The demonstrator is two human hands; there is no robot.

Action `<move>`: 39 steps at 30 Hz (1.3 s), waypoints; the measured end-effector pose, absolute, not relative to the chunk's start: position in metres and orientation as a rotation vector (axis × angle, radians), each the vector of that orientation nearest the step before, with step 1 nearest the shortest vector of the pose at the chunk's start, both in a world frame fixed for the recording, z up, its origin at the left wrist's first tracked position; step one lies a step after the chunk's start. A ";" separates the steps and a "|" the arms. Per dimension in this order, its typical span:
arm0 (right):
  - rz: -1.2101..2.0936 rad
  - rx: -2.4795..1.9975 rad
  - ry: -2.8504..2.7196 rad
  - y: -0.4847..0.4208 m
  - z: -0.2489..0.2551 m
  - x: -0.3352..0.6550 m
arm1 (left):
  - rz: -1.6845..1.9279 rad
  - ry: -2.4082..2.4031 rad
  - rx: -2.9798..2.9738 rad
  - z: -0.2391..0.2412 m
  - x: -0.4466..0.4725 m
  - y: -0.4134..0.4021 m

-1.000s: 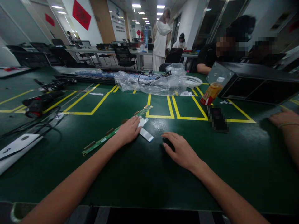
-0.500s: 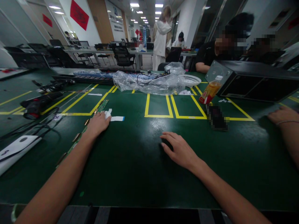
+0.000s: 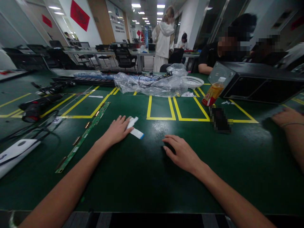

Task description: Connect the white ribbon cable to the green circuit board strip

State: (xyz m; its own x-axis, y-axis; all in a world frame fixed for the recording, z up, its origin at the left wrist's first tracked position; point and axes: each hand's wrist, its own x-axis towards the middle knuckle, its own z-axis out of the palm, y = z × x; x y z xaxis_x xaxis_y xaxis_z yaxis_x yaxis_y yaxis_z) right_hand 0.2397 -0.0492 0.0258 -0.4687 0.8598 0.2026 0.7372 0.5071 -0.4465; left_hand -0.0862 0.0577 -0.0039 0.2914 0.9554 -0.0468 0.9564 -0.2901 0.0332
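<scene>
My left hand (image 3: 117,130) lies over a white flat ribbon cable (image 3: 137,133) with a blue end, its thumb against the cable; part of the cable is under the fingers. To the left of that hand, a long narrow green circuit board (image 3: 82,140) with several copper-coloured tabs rests slanted on the table. My right hand (image 3: 182,154) is low at the tabletop, right of the cable, with thumb and fingers apart and nothing between them.
On the green table (image 3: 147,183) are a black phone (image 3: 220,119), a drink bottle (image 3: 213,91), a big black box (image 3: 261,84), plastic wrapping (image 3: 152,84), a white basket (image 3: 192,81) and a black-and-red tool (image 3: 35,109). Another person's hand (image 3: 288,117) rests at right.
My left hand has moved right with the ribbon cable, away from the circuit board, which now shows in full. The right hand has stayed in place.
</scene>
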 end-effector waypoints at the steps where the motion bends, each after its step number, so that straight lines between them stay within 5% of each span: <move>1: 0.418 -1.321 -2.351 -0.049 0.026 0.239 | -0.031 1.681 2.559 -0.003 -0.072 0.050; 6: 0.396 -1.305 -2.397 -0.049 0.022 0.237 | 0.037 1.003 2.801 0.000 -0.016 0.012; 11: 0.390 -1.296 -2.531 -0.050 0.014 0.234 | 0.092 0.817 2.836 0.002 -0.007 0.007; 17: 0.373 -1.277 -2.548 -0.050 0.010 0.238 | 0.312 1.536 2.777 0.006 -0.052 0.042; 23: 0.385 -1.297 -2.530 -0.052 0.016 0.242 | 0.111 2.435 2.107 -0.004 -0.138 0.074; 31: 0.366 -1.279 -2.530 -0.052 0.016 0.241 | 0.070 2.433 1.982 -0.012 -0.147 0.084; 39: 0.348 -1.285 -2.546 -0.056 0.017 0.233 | 0.103 1.687 2.392 -0.001 -0.062 0.047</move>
